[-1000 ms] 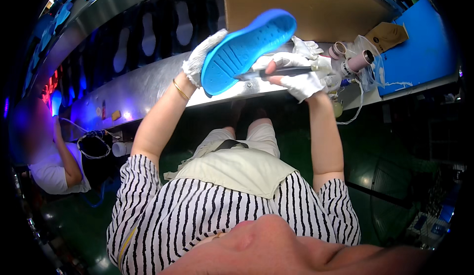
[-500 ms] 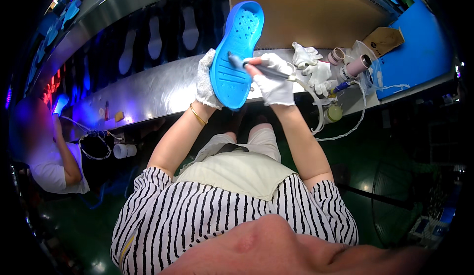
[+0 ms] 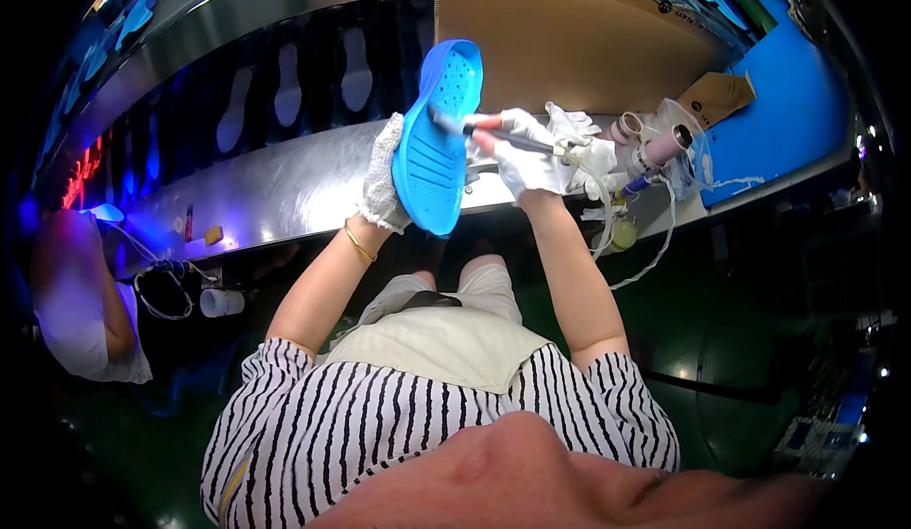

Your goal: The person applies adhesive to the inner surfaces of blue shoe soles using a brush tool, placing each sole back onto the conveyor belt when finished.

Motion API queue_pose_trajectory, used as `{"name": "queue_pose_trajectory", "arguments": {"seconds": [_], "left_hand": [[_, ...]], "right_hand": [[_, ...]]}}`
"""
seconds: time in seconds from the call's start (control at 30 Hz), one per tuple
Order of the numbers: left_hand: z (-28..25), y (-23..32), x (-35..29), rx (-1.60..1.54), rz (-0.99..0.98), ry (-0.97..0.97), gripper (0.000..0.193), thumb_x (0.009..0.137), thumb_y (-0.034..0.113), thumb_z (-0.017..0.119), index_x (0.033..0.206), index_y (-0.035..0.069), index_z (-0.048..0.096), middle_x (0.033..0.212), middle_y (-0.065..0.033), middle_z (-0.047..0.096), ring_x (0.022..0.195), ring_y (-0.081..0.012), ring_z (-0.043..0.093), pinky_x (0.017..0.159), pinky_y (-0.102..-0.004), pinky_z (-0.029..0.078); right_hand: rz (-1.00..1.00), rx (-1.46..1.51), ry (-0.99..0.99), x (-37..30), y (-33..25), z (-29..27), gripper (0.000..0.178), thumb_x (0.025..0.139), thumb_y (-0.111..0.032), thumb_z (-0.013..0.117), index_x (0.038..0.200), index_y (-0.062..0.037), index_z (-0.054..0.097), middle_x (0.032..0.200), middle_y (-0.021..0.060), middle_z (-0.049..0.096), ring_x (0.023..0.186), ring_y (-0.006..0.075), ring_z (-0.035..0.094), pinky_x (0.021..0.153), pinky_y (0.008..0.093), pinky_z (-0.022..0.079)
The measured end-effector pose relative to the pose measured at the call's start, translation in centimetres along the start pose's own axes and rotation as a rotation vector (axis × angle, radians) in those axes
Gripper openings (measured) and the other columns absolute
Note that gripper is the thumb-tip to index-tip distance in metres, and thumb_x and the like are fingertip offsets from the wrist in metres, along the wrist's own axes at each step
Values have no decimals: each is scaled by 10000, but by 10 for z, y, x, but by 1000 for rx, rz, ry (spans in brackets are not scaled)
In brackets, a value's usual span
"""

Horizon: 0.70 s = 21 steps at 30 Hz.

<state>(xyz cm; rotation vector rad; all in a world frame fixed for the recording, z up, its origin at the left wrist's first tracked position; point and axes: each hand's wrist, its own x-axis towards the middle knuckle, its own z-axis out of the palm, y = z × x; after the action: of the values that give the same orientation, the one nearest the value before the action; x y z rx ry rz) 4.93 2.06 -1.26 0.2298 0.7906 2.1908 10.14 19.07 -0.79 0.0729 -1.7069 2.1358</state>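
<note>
My left hand (image 3: 384, 183), in a fuzzy white knitted glove, gripped the blue shoe sole (image 3: 435, 164) along its left edge; the fingers behind it were hidden. The sole was held up over the near edge of the metal bench (image 3: 308, 173), its inner face visible. It was long and rounded at both ends, with a raised rim, small round pits toward the far end and slanting parallel grooves across the nearer part.

My right hand (image 3: 517, 154), in a smoother white glove with bare fingertips showing, was closed on the slim grey tool (image 3: 524, 140), pinched near its front. The dark tip was blurred over the middle of the sole; I could not tell whether it touched. A pale flexible hose (image 3: 605, 202) curved down from the rear of the tool.

The bench had a dull silver surface with a bright glare. Beyond the sole stood a brown cardboard panel (image 3: 569, 40). To the right of the sole lay crumpled white fabric gloves (image 3: 569, 123), near a pink cylindrical bottle (image 3: 661, 149) and a clear, wrinkled plastic bag (image 3: 703, 161).
</note>
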Motion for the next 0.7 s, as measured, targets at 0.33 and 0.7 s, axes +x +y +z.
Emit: {"name": "queue_pose_trajectory", "arguments": {"seconds": [0.33,0.7], "left_hand": [[8,39,15,334,175,1,738,866,594,436,1285,-13,422,1079,-178,602,929,-280,633,843,-413,526],[96,220,183,1392,1074,325,473,899,359,476,1262,56,466,1188,-189,544,1025,-332,571,905,-425,451]], "right_hand": [[-623,-757,-363,4,-71,-9,208,634,101,661,777,-39,604,839,104,625,773,231,614,688,280,478],[-506,-606,-49,-16,-66,-50,178,713,110,647,841,-13,633,922,99,634,877,178,600,832,291,450]]}}
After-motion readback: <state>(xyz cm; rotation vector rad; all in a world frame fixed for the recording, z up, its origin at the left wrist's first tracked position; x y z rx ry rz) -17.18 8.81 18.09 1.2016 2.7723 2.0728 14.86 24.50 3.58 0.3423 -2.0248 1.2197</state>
